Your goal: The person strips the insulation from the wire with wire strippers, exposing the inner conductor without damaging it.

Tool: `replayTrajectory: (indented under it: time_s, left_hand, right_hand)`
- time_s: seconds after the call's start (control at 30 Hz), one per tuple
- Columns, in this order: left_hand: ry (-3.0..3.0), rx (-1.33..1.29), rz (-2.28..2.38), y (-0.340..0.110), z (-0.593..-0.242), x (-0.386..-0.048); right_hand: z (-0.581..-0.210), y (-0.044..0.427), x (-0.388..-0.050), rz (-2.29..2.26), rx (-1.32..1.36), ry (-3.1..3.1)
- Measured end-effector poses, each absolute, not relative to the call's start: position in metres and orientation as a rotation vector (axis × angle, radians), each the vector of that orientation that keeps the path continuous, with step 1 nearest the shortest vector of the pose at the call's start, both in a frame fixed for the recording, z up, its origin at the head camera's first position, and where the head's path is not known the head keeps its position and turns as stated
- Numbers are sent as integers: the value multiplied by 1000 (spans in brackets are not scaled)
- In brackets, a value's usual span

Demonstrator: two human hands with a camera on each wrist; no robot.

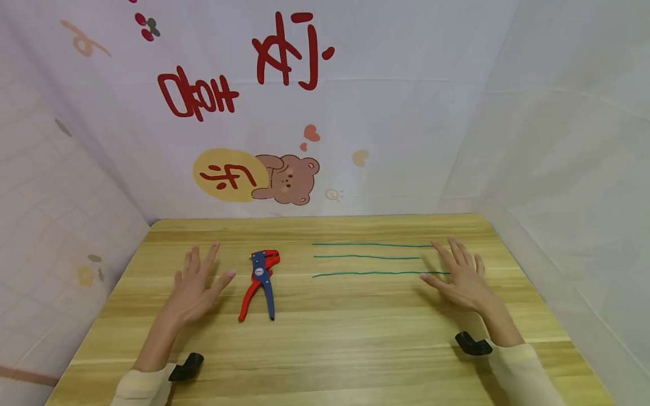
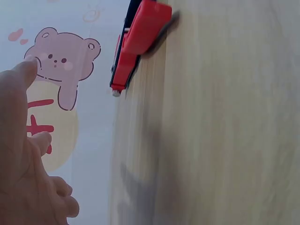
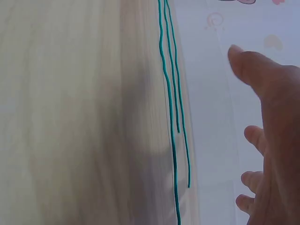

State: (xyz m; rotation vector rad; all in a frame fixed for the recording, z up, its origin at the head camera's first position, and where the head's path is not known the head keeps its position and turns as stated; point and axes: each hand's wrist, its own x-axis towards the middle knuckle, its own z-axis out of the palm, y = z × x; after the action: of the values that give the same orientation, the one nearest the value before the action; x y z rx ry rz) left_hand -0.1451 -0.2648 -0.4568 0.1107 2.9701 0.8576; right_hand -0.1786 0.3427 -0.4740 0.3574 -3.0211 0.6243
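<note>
In the head view, the left hand (image 1: 195,285) is at centre left, its thumb and fingers spread apart beside the pliers (image 1: 259,273). These red and blue pliers lie on the wooden table (image 1: 325,349), left of the frame's middle, handles parted toward the bottom. Right of centre, three green wires lie roughly level: a top wire (image 1: 373,244), a shorter middle wire (image 1: 365,256) and a bottom wire (image 1: 376,273). The right hand (image 1: 464,276), fingers also apart, is at their right ends; it seems raised above them, though contact is hard to judge.
</note>
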Motion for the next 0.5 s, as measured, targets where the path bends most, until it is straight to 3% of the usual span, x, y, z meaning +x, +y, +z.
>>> replayTrajectory:
  time_s: [0.5]
  left_hand:
    - [2889, 94, 1053, -247, -462, -145]
  right_hand:
    - [-476, 318, -184, 768, 427, -2959]
